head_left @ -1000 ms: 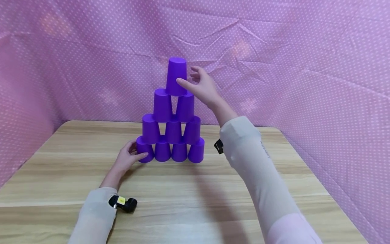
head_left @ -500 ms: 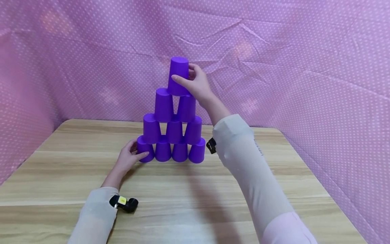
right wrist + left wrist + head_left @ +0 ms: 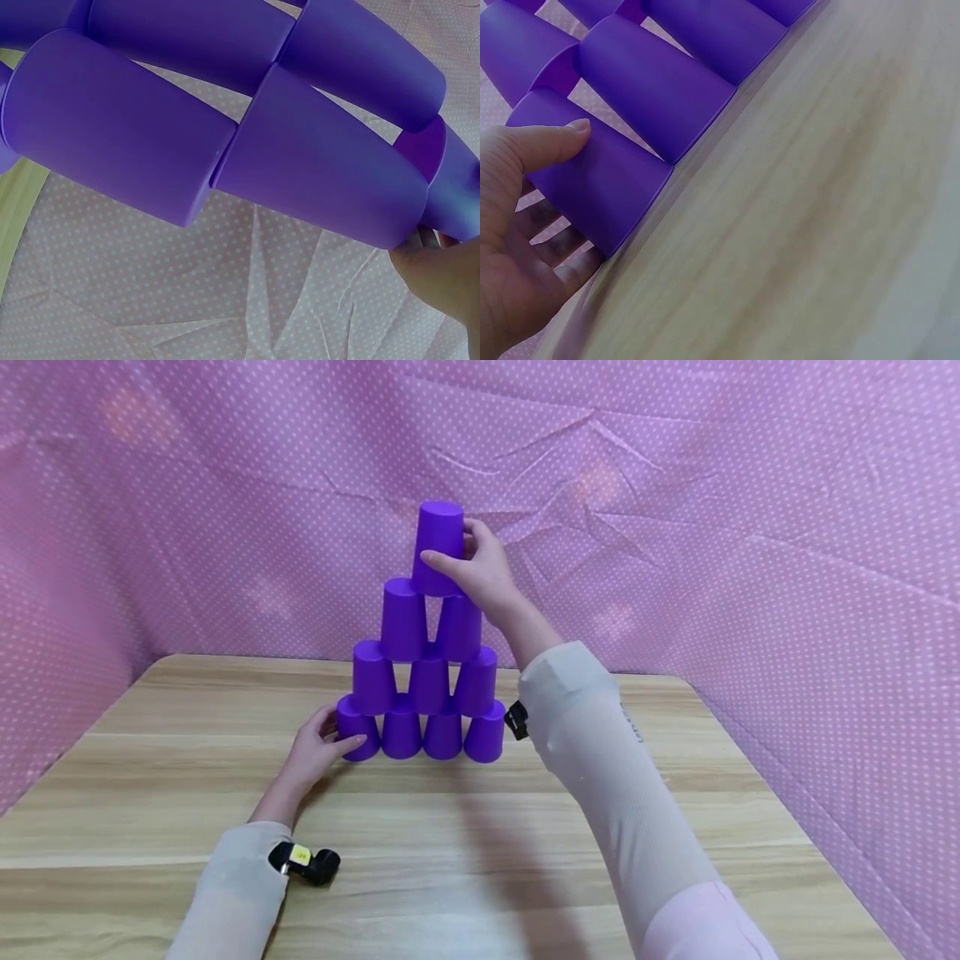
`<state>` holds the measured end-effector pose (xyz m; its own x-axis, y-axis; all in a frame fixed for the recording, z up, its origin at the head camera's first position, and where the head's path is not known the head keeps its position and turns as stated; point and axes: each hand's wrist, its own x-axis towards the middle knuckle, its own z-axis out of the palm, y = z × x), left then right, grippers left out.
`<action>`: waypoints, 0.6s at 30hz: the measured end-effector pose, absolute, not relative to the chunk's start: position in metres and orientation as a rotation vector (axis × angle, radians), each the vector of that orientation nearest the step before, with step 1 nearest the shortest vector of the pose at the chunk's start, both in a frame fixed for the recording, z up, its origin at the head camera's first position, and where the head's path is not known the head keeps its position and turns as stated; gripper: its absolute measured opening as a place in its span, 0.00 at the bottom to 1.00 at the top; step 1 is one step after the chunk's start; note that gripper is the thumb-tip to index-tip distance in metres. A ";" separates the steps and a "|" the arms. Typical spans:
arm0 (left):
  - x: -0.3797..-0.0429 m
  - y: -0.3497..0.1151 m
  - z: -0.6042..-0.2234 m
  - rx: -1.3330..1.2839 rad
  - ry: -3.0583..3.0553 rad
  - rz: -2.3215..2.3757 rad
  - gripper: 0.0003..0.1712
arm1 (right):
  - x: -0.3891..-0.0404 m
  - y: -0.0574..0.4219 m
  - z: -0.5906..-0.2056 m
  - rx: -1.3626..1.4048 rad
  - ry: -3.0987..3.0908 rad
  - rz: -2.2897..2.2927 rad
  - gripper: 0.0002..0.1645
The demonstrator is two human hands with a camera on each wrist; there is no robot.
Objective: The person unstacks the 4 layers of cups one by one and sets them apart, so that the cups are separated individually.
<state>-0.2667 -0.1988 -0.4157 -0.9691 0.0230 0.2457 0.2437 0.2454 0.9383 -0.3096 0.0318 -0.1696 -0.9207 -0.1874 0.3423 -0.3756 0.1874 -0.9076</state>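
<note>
Purple plastic cups, all upside down, are stacked as a pyramid in the head view, with one top cup (image 3: 439, 539), two cups under it, three below those and several along the bottom. My right hand (image 3: 483, 568) holds the top cup from the right, thumb across its front and fingers behind. That cup rests on the second tier. At the bottom left my left hand (image 3: 311, 752) grips the end cup (image 3: 356, 731). In the left wrist view its thumb lies on the cup wall (image 3: 604, 180) and the other fingers reach round the far side, partly hidden.
The pyramid stands toward the back of a wood-grain table (image 3: 405, 860). A pink dotted cloth (image 3: 712, 527) hangs behind and at both sides. Small black wrist cameras (image 3: 322, 866) stick out from the sleeves.
My right hand has moved left onto the top cup, its fingers passing behind it. The top cup has shifted very slightly to the right. My left hand stays at the bottom-left cup.
</note>
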 end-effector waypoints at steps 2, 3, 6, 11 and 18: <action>-0.267 -0.199 -0.417 -0.254 -2.327 -1.805 0.37 | -0.310 0.031 -0.170 0.548 -2.296 1.826 0.35; -0.267 -0.199 -0.417 -0.253 -2.326 -1.803 0.37 | -0.310 0.031 -0.170 0.544 -2.296 1.822 0.34; -0.266 -0.198 -0.417 -0.248 -2.327 -1.795 0.37 | -0.309 0.032 -0.169 0.532 -2.274 1.825 0.34; -0.263 -0.196 -0.416 -0.234 -2.331 -1.793 0.37 | -0.307 0.038 -0.164 0.519 -2.240 1.828 0.34; -0.259 -0.194 -0.417 -0.222 -2.344 -1.778 0.38 | -0.307 0.056 -0.161 0.529 -2.182 1.843 0.33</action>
<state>-0.2589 -0.1944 -0.4167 -0.9705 0.0040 0.2411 0.2333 0.2692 0.9344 -0.3066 0.0562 -0.1607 -0.9068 -0.1208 0.4040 -0.4185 0.1410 -0.8972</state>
